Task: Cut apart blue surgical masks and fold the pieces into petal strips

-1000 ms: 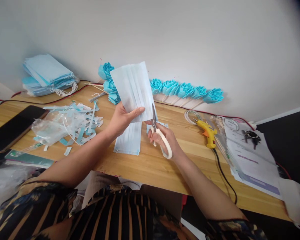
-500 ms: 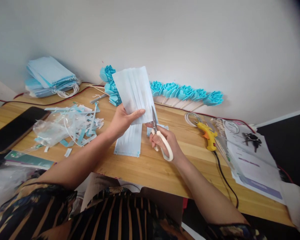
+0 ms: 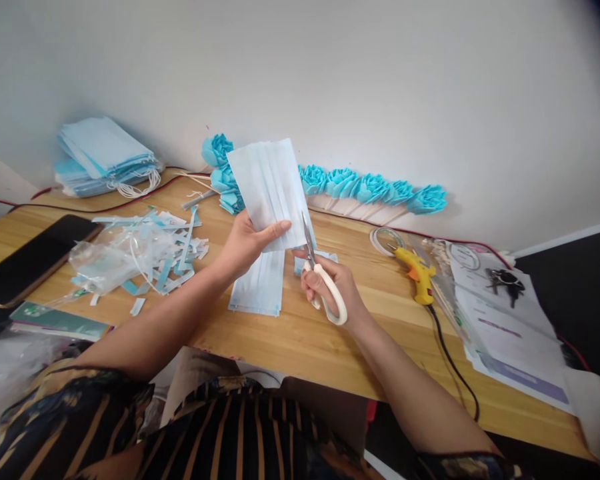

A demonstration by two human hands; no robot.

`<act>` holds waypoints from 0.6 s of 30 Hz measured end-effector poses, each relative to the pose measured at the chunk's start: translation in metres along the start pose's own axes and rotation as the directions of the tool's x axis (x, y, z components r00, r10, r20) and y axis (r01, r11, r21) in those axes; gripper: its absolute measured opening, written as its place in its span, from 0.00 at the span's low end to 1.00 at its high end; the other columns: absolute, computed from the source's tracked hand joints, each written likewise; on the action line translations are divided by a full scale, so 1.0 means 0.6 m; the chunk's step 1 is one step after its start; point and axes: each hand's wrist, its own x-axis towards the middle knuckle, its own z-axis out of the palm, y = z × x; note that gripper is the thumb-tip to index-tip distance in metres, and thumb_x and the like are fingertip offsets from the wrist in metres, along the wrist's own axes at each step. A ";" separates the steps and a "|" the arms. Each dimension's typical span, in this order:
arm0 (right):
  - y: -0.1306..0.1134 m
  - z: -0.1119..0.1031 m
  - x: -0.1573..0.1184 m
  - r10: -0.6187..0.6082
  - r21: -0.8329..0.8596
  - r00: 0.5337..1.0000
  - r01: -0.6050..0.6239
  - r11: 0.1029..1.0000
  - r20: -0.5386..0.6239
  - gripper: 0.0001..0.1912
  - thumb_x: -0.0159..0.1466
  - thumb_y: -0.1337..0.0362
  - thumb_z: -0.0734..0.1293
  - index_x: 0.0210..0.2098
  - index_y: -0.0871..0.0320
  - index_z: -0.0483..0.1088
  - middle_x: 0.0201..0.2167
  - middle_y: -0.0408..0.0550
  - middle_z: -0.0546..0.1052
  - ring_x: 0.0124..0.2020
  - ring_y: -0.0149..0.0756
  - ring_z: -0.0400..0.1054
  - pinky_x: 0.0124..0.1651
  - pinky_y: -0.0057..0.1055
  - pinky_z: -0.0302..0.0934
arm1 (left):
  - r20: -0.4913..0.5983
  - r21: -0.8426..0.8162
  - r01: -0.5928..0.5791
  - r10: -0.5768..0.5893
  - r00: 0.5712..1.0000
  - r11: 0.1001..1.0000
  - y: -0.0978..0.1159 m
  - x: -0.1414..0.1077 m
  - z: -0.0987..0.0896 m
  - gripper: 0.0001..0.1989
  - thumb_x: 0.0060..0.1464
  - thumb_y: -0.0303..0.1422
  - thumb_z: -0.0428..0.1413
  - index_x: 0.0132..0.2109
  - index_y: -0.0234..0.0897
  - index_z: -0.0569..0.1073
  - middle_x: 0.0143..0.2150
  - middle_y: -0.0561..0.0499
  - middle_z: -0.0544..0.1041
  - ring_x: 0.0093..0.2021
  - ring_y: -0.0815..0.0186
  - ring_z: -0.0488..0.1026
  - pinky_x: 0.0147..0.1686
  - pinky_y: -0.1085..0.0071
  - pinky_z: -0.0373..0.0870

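Observation:
My left hand (image 3: 250,243) grips a pale blue pleated face mask (image 3: 270,190) by its lower part, thumb across the front. In my right hand (image 3: 335,287) is a pair of scissors (image 3: 333,300) with white handles. Their blades point up and meet the mask along its right edge, near the lower corner. Below my left hand another flat mask piece (image 3: 257,287) lies on the table. A smaller light blue piece (image 3: 325,259) shows partly behind the scissors and my right fingers.
Blue paper-like flowers (image 3: 357,183) on sticks line the wall. A mask stack (image 3: 105,150) stands at back left, near scraps (image 3: 165,257) with a plastic bag and a black phone (image 3: 35,257). On the right lie a yellow glue gun (image 3: 417,273), papers (image 3: 505,333) and keys (image 3: 505,283).
The whole view has shifted very slightly. Both hands, the mask and the scissors keep nearly the same position, with the blades still at the mask's right edge.

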 end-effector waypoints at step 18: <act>0.003 0.004 -0.001 0.030 0.051 0.998 -0.027 0.998 -0.049 0.31 0.57 0.50 0.72 0.55 0.61 0.73 0.21 0.38 0.68 0.16 0.24 0.58 0.17 0.25 0.52 | 0.008 -0.009 0.018 -0.018 1.000 1.000 0.004 -0.001 0.002 0.22 0.47 0.42 0.67 0.45 0.33 0.77 0.45 0.43 0.81 0.44 0.55 0.79 0.42 0.63 0.78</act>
